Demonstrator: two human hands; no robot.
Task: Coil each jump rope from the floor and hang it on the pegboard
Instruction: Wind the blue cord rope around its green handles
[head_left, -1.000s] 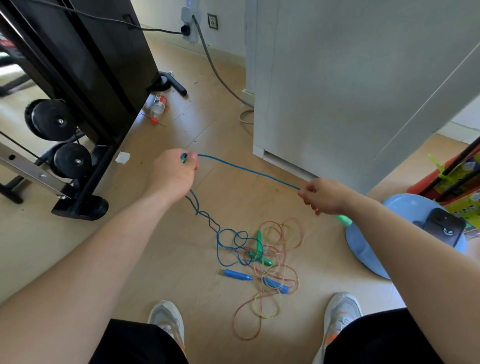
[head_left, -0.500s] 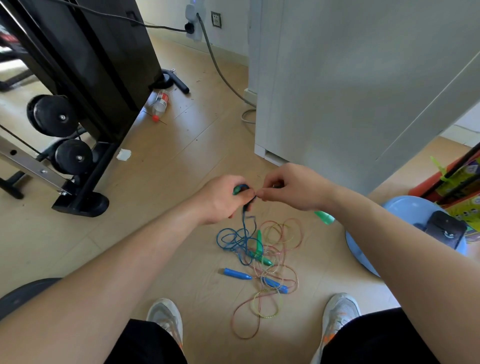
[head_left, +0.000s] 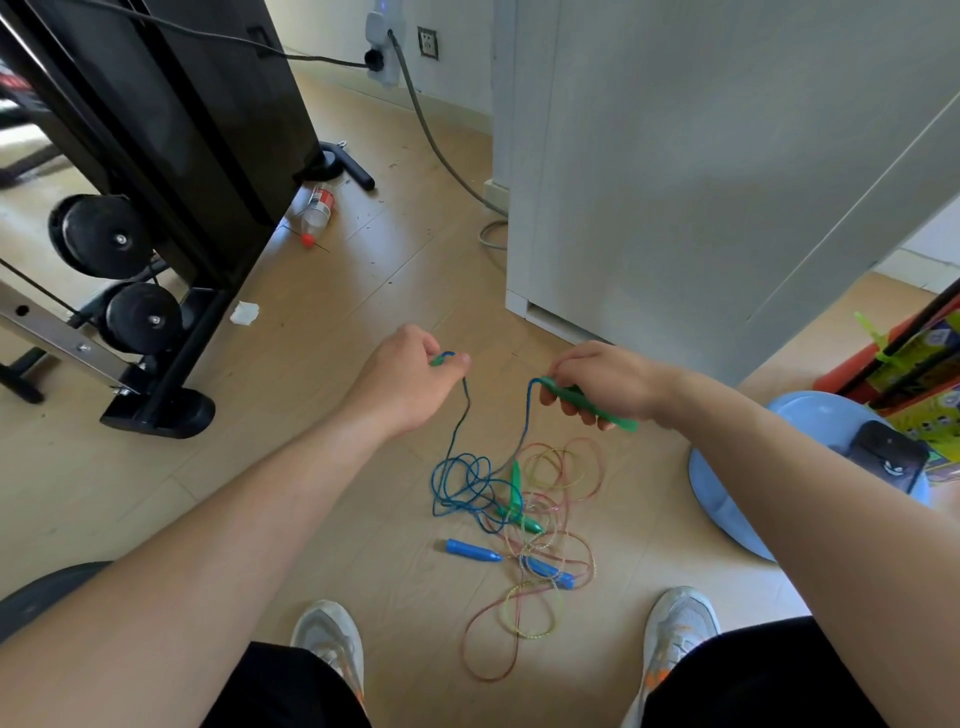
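Blue cord (head_left: 528, 410) of a jump rope is shown strung between two hands above a wooden floor (head_left: 322, 332). Its green handle (head_left: 605, 413) is clasped by the curled fingers of the right hand (head_left: 602, 382). The other, green-tipped end is pinched between thumb and fingers of the left hand (head_left: 410, 376). Both strands hang down to a loose blue tangle (head_left: 462, 483) lying on the floor ahead of the shoes (head_left: 327, 639). Overlapping it are a thin multicoloured rope (head_left: 566, 551), two green handles (head_left: 515, 486) and two blue handles (head_left: 472, 551). Further out are seen a pale-blue basin (head_left: 821, 415), a white cabinet (head_left: 675, 182), a black exercise frame (head_left: 171, 130) and a fallen bottle (head_left: 318, 210), whose red label cannot be read. Print on the yellow packaging (head_left: 930, 358) at right is too small to be read.
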